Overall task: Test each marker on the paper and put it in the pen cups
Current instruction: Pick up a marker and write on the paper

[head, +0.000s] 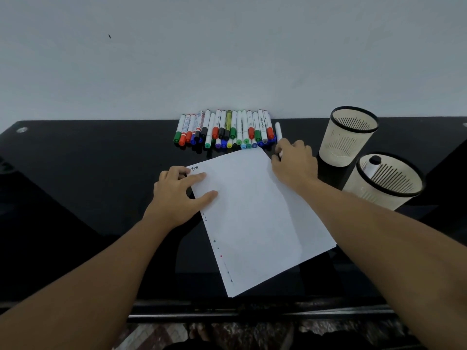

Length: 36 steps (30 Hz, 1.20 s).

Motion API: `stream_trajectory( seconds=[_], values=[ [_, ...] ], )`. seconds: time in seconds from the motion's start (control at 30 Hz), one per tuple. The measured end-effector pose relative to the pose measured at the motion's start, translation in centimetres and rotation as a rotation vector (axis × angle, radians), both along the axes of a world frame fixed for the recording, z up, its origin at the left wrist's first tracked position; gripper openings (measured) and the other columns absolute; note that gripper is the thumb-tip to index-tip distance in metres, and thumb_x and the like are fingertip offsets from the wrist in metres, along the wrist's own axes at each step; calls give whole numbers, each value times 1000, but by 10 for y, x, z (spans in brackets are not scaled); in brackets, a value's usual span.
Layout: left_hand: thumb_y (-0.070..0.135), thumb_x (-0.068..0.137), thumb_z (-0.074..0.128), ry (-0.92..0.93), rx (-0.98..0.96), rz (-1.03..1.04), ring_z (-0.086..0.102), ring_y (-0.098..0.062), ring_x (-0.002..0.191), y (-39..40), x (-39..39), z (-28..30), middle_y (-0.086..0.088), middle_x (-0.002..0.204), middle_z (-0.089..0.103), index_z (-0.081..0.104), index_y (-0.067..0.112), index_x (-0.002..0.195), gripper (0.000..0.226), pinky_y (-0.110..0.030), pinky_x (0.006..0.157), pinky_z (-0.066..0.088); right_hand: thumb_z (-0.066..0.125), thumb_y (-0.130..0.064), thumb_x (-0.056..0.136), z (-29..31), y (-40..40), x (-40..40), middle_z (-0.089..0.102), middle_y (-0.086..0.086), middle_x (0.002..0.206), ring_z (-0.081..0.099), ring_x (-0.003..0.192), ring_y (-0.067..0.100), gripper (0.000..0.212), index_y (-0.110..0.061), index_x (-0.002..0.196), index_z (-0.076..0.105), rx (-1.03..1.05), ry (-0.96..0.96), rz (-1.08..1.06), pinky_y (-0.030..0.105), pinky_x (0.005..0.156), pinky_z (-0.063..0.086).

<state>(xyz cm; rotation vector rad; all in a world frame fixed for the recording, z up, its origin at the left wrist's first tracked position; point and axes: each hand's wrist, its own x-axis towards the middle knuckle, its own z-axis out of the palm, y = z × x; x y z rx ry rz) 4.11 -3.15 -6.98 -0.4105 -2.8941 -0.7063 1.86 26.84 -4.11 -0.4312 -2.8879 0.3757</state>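
A white sheet of paper [255, 218] lies tilted on a black glossy table [88, 173], with small ink marks along its left edge and at its far left corner. The left hand [177, 195] rests on that far left corner, fingers spread flat and pressing the sheet down. The right hand [294, 162] sits at the far right corner of the paper, its fingers curled around a white marker [278, 132] whose far end sticks up past the knuckles. Just beyond the paper, a row of markers [225, 130] lies side by side against the wall, caps in green, red, blue and black pointing near. To the right stand two cream pen cups: the far cup [348, 137] and the near cup [386, 183], which holds one marker with a black cap [374, 164].
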Motion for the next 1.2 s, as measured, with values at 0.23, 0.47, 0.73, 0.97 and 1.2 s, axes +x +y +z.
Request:
stream_trajectory(
  seconds=[0.23,0.47,0.73,0.97,1.2],
  values=[
    [89,72,39,11,-5,0,32,-10,121,1,-1,-2,11,133,40,61,42,136,82,-44,111,32,46,-25,106,7,7,7,55,7,117,55,105,26,29,-26,131,61,22,-23,83,47,92,50],
    [89,72,40,6,-3,1,32,-9,121,1,-1,-1,13,133,40,60,43,136,82,-42,112,30,64,-11,99,6,14,8,58,11,126,57,112,30,31,-26,126,66,154,24,118,45,90,48],
    [89,72,39,16,-15,1,33,-11,122,0,-1,-3,11,133,40,60,43,136,81,-42,111,31,55,-34,105,3,12,-2,51,8,127,49,115,28,25,-24,127,64,302,85,174,45,95,44],
    [84,77,46,11,-11,-2,33,-12,123,0,-1,-3,11,134,40,60,43,137,74,-40,109,29,50,-31,107,2,15,-6,53,13,122,50,115,32,26,-17,127,57,409,117,174,52,108,38],
    [79,84,53,24,1,-5,33,-12,124,1,0,-1,10,135,41,58,41,138,67,-40,110,29,41,-33,110,24,-11,4,57,6,94,54,73,23,25,-23,132,48,325,236,479,36,62,48]
  ],
)
